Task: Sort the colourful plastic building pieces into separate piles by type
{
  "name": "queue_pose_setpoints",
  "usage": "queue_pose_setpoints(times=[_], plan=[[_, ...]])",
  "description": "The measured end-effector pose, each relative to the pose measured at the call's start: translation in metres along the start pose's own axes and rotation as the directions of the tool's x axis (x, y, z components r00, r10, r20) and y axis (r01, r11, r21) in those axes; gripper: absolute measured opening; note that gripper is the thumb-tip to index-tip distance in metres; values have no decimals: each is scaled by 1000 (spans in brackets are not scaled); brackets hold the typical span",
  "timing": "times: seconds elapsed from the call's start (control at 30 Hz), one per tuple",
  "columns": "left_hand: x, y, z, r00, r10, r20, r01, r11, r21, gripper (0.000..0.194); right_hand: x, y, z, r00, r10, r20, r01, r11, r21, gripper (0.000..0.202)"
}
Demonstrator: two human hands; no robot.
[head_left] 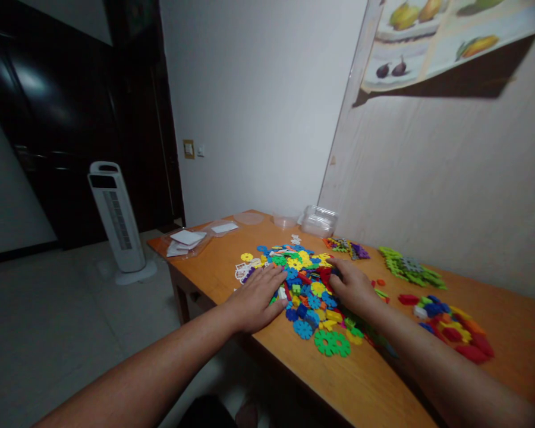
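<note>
A heap of mixed plastic building pieces (312, 301) in blue, yellow, green, red and white lies on the wooden table. My left hand (259, 299) rests palm down on the heap's left side, fingers stretched out and thumb apart. At the right side of the heap, my right hand (353, 286) reaches in with index finger and thumb apart, beside a red piece (324, 274). Its other fingers are partly hidden. Two joined green snowflake discs (332, 343) lie at the near edge of the heap, with a blue disc (303, 329) beside them.
Sorted groups lie to the right: green pieces (410, 266), red and blue blocks (455, 333), and purple and orange pieces (360, 252). Clear plastic boxes (320, 221) stand at the back by the wall. White cards in bags (187, 238) lie far left. A tower fan (118, 220) stands on the floor.
</note>
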State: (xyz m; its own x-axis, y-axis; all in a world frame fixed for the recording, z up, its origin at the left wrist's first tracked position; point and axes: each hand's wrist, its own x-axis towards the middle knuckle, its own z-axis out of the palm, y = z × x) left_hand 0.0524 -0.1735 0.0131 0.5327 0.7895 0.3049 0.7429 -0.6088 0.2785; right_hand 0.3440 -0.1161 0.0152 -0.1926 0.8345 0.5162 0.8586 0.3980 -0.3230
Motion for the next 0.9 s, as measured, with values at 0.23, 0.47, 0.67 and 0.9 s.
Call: queue_pose_setpoints(times=[0.23,0.47,0.67,0.9], plan=[[0,-3,3,999,28,-31,-28,1000,-5,65,13,-14,3,981,-82,178,94,994,-58,55],[0,-3,2,999,31,-44,-33,999,-27,65,30,-34,0,962,17,273,37,980,-193,37],[-1,-3,0,999,42,-28,-43,999,-34,66,34,-33,-1,979,53,196,9,953,-304,33],[-1,-2,1,999,18,-27,-20,998,-54,80,30,-20,1,992,105,68,-88,973,-215,28]])
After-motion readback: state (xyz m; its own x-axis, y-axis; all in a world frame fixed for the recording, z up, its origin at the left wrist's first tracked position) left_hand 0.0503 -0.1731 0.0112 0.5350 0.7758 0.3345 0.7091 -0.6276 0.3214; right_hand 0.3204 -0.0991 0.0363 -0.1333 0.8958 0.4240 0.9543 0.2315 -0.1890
